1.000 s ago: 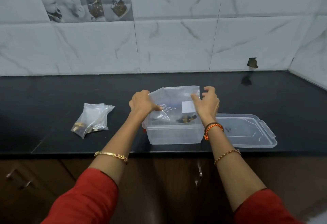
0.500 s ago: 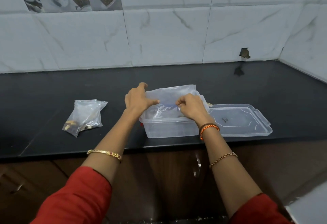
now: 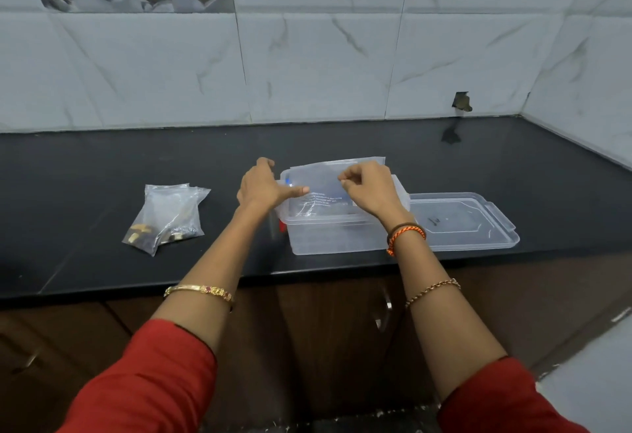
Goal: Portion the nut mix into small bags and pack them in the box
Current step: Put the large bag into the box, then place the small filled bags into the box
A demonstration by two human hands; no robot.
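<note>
Both hands work over a clear plastic box (image 3: 328, 237) that sits near the front edge of a black counter (image 3: 85, 165). A large clear bag (image 3: 321, 183) with faint white print stands in the box, its top rising above the rim. The left hand (image 3: 260, 186) holds the bag's left edge, thumb stretched across the front of the film and the other fingers curled behind it. The right hand (image 3: 371, 189) has its fingers curled tight, and thumb and forefinger pinch the bag's upper part near the middle. What lies at the bottom of the box cannot be made out. The box's clear lid (image 3: 461, 220) lies flat on the counter, touching the box's right side. Well to the left, two small filled bags (image 3: 167, 217) of nut mix lie overlapping on the counter.
</note>
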